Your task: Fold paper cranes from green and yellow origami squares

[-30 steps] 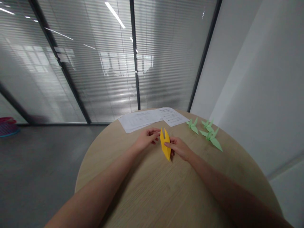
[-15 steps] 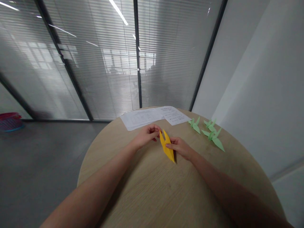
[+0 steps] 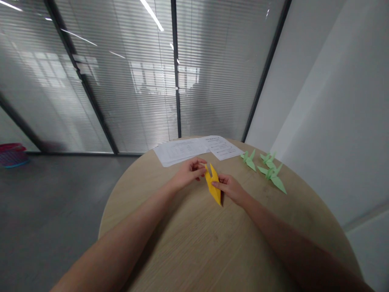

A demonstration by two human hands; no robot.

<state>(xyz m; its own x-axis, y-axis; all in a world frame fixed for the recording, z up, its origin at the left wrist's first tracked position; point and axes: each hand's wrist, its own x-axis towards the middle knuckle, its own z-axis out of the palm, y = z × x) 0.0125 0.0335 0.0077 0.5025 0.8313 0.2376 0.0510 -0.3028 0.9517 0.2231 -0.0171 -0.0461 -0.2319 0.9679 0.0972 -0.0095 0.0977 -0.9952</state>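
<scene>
A folded piece of yellow origami paper [image 3: 214,187] is held over the middle of the table, two narrow points upward with a gap between them and one tip downward. My right hand [image 3: 229,187] pinches its right side, thumb on the front face and fingers behind. At the upper left point, my left hand [image 3: 192,172] has its thumb and fingers closed on the paper's tip; the exact contact is small and partly hidden. Light green paper cranes lie to the right: one [image 3: 249,160] nearer the sheets, one [image 3: 268,160] farther back, and a larger one [image 3: 273,177] in front.
Printed white sheets [image 3: 182,151] overlap at the far edge of the round wooden table [image 3: 194,243]. Behind it stands a glass partition with blinds [image 3: 146,101], and a white wall [image 3: 340,121] is at the right. A red and blue basket [image 3: 12,155] sits on the floor far left.
The yellow paper has tilted slightly, its lower tip shifting up and left. My left fingers have moved a little onto its left point. The cranes and sheets stay put.
</scene>
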